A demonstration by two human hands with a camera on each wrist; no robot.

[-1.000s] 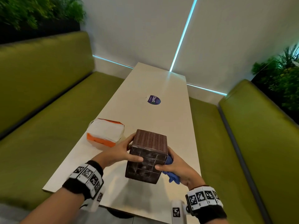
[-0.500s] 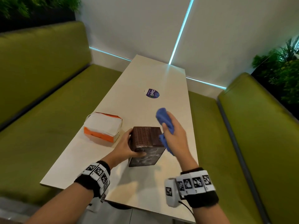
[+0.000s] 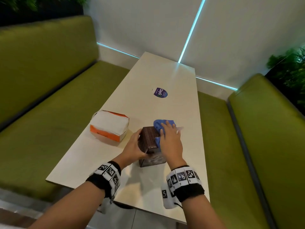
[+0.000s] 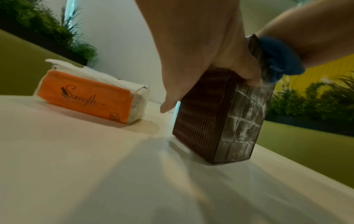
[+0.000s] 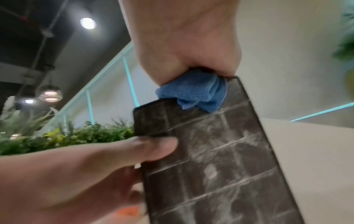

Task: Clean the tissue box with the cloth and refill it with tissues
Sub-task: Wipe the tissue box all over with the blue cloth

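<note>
A brown tissue box (image 3: 149,139) stands on end on the table, with a woven side and a dusty, scuffed near face (image 5: 220,159). My left hand (image 3: 133,146) grips its left side, thumb on the near face (image 5: 153,145). My right hand (image 3: 170,139) holds a bunched blue cloth (image 3: 158,123) under its palm and presses it onto the top right of the box (image 4: 206,113). The cloth (image 5: 195,91) bulges out over the box's upper edge. An orange and white tissue pack (image 3: 109,124) lies to the left.
The white table (image 3: 165,76) runs away from me, with a round purple sticker (image 3: 160,92) near its middle. Green benches flank it on the left (image 3: 49,129) and the right (image 3: 247,146). Plants sit behind both backrests.
The box was lowered from the air to stand on the table. My right hand came up from the box's right side with the cloth and then came down onto the top.
</note>
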